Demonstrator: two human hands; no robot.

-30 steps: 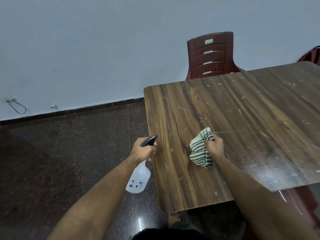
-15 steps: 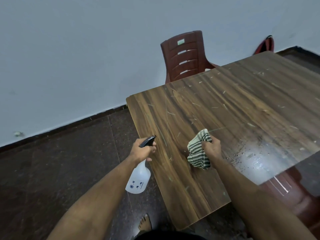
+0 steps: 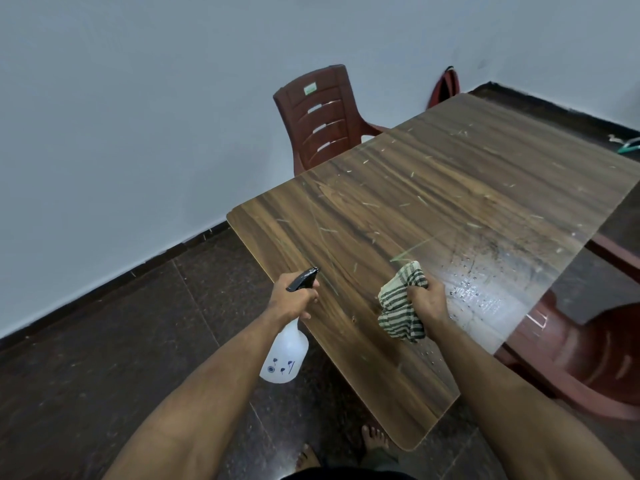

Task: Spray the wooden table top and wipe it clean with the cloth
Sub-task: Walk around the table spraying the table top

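The left hand [image 3: 292, 297] has its fingers wrapped round a spray bottle [image 3: 284, 355] held just off the table's [image 3: 398, 209] left edge. The right hand [image 3: 427, 301] grips a striped cloth [image 3: 398, 306] bunched on the table near its front edge, beside wet droplets [image 3: 474, 289].

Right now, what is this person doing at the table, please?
A person is cleaning a wooden table. The left hand grips a white spray bottle at the table's edge. The right hand holds a striped cloth bunched on the top. Droplets lie just beyond the cloth, not yet wiped. A brown plastic chair stands at the far side.
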